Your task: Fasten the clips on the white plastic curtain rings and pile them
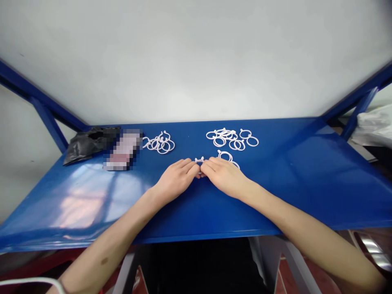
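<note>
My left hand [179,175] and my right hand [223,175] meet over the middle of the blue table. Between them they grip a white curtain ring [199,161]; two small ball ends show above my fingertips, while most of the ring is hidden. The fingers of both hands are curled closed. Just beyond my right hand lie a couple of loose white rings [226,155], one partly covered by the hand. Farther back on the right is a loose pile of similar rings [225,134]. Another heap of rings [157,143], some with gaps, lies to the left.
A pixelated phone-like flat object [124,151] lies on the left of the blue table [275,192], beside a crumpled black plastic bag [84,145]. A pale wall [199,61] rises behind. Blue frame bars [49,120] stand at both sides, with white plastic [375,126] at far right.
</note>
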`<state>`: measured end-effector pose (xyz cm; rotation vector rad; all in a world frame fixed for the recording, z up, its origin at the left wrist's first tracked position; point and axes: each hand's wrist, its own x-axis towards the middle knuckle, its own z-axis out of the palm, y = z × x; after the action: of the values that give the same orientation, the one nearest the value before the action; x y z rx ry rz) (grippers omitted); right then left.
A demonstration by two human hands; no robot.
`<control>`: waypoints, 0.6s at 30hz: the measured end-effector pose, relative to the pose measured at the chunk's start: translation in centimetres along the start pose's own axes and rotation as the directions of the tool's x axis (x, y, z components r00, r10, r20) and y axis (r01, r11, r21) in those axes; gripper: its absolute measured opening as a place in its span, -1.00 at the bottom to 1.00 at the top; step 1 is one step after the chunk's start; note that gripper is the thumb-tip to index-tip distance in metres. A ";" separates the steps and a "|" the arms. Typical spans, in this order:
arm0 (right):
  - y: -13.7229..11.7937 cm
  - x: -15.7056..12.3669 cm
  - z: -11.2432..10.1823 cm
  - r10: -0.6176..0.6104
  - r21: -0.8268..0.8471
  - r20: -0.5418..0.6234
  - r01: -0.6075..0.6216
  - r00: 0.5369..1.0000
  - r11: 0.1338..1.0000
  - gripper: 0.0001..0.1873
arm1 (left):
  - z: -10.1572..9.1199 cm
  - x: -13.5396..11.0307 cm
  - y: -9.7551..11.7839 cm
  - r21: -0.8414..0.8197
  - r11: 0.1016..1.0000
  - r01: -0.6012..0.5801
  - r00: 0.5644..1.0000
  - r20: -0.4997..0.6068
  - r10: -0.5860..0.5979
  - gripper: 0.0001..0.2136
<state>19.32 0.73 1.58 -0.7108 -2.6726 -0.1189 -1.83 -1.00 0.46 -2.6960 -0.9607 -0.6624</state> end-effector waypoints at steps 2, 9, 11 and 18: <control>-0.5 0.1 0.0 0.028 -0.043 -0.024 -0.029 0.999 0.999 -0.67 | 0.1 0.1 0.3 0.046 0.998 0.037 0.999 -0.012 -0.037 -0.68; -0.5 0.1 0.3 0.107 -0.065 -0.095 -0.113 0.990 0.991 -0.68 | 0.6 0.0 -0.1 0.060 0.994 0.087 0.996 -0.017 -0.086 -0.72; 0.7 -0.2 -0.1 0.097 0.012 -0.128 -0.097 0.987 0.995 -0.76 | 0.6 -0.4 -1.3 0.049 0.993 0.106 0.994 -0.016 -0.105 -0.76; 6.8 -2.2 -3.5 0.416 0.124 -0.043 -0.408 0.908 0.905 -0.82 | -0.4 -2.0 -4.9 0.119 0.919 0.377 0.926 -0.046 -0.374 -0.77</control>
<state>25.64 5.01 3.90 -1.1918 -2.3801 0.1168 -6.45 1.53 0.08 -2.4070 -1.4821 -0.6697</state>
